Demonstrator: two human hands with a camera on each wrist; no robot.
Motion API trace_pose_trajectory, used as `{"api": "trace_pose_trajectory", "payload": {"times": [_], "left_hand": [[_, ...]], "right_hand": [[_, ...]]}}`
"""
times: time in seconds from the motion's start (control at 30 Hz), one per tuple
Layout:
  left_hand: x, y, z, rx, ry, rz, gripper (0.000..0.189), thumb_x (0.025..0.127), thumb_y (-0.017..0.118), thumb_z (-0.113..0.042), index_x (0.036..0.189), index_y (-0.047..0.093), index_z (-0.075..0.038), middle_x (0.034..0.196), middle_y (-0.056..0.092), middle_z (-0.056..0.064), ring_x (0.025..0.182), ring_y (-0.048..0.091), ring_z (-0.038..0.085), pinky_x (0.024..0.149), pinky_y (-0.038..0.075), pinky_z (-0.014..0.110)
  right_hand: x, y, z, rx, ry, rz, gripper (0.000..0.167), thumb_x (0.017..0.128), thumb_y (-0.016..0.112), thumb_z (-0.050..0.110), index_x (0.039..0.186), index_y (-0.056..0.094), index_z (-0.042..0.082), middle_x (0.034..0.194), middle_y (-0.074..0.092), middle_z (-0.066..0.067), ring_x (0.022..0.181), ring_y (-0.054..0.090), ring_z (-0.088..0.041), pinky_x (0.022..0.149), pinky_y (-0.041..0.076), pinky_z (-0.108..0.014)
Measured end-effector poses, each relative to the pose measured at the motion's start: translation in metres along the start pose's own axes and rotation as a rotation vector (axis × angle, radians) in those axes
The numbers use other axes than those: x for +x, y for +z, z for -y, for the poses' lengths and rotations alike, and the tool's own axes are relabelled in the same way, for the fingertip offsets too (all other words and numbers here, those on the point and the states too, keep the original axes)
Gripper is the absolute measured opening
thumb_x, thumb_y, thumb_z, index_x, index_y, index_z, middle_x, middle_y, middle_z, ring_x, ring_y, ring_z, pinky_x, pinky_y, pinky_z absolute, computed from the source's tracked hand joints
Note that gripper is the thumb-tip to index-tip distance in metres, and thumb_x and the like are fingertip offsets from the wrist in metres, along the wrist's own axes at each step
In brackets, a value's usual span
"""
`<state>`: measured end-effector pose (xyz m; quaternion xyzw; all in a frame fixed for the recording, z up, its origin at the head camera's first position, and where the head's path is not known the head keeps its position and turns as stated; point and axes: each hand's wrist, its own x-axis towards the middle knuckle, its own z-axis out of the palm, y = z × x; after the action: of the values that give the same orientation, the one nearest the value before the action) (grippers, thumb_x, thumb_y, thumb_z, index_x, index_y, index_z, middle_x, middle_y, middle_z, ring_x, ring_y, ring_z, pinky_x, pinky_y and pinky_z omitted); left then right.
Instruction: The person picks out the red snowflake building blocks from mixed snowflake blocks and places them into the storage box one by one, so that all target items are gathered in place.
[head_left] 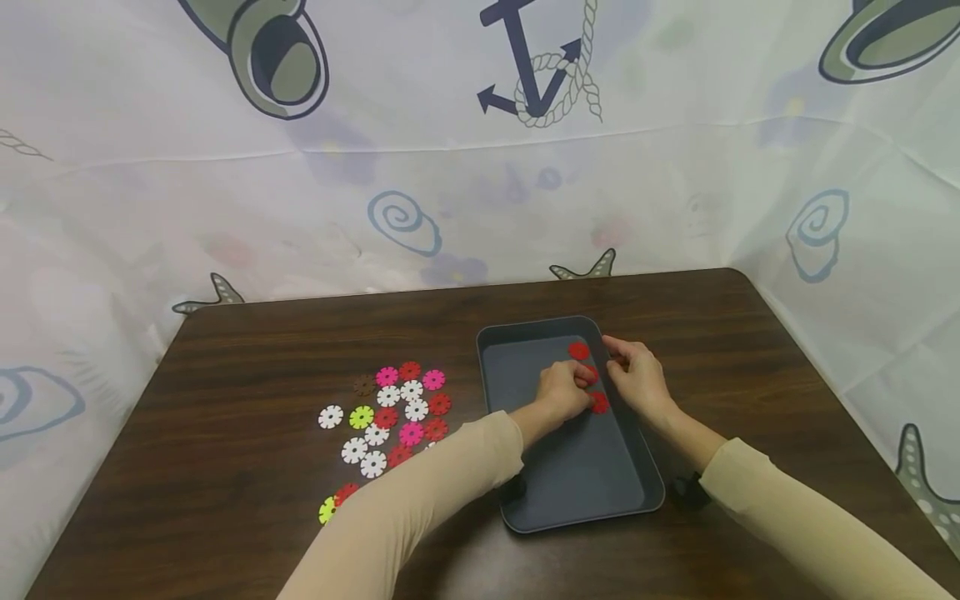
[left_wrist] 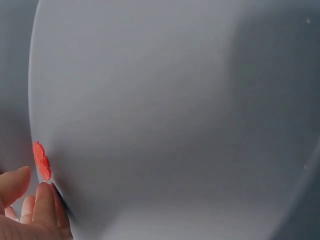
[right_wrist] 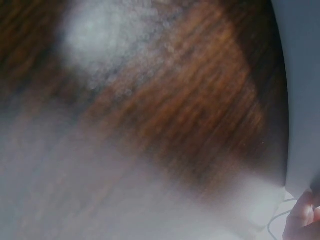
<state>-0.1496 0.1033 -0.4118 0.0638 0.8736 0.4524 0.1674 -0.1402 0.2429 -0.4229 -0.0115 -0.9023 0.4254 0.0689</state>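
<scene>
A dark grey tray (head_left: 555,492) lies on the table with several red notched discs (head_left: 578,351) in a row along its right side. My left hand (head_left: 562,390) reaches into the tray, fingertips at the two nearer red discs. In the left wrist view, a red disc (left_wrist: 42,161) sits just beyond the fingertips (left_wrist: 45,200), and the thumb stands apart from the fingers. At the tray's right rim is my right hand (head_left: 641,379), its thumb and index fingertip at the edge. The right wrist view catches only part of the fingers (right_wrist: 300,215).
Left of the tray, several loose notched discs lie scattered on the dark wooden table (head_left: 225,433): white discs (head_left: 330,417), yellow-green discs (head_left: 362,417), pink discs (head_left: 412,433), more red ones and a brown disc (head_left: 364,385). A patterned white cloth (head_left: 450,208) hangs behind the table.
</scene>
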Motion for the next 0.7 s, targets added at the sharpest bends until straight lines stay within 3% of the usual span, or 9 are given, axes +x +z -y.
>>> {"api": "trace_pose_trajectory", "payload": {"times": [0.2,0.43,0.7], "left_hand": [[-0.003,-0.007,-0.002,-0.082,0.002,0.024,0.029,0.071,0.078,0.0,0.098,0.07,-0.007,0.095,0.07,0.004,0.084,0.061,0.01,0.072,0.049,0.018],[-0.014,-0.02,-0.007,-0.238,-0.005,0.121,0.033,0.076,0.075,0.0,0.107,0.066,-0.002,0.103,0.069,0.011,0.087,0.064,0.013,0.073,0.053,0.022],[-0.023,-0.036,-0.008,-0.389,-0.042,0.189,0.036,0.079,0.071,0.001,0.114,0.061,0.001,0.111,0.065,0.015,0.085,0.063,0.014,0.075,0.054,0.024]], "right_hand": [[-0.001,0.0,0.001,0.001,-0.002,0.002,0.041,0.086,0.051,-0.008,0.127,0.052,-0.009,0.112,0.055,-0.028,0.098,0.058,-0.036,0.084,0.048,-0.045],[-0.002,-0.001,0.003,-0.004,-0.004,0.01,0.04,0.087,0.051,-0.008,0.127,0.052,-0.01,0.112,0.055,-0.028,0.098,0.058,-0.036,0.083,0.049,-0.044],[-0.001,0.0,0.003,-0.013,-0.012,0.009,0.04,0.087,0.051,-0.008,0.127,0.052,-0.01,0.112,0.055,-0.028,0.099,0.058,-0.037,0.083,0.049,-0.045]]}}
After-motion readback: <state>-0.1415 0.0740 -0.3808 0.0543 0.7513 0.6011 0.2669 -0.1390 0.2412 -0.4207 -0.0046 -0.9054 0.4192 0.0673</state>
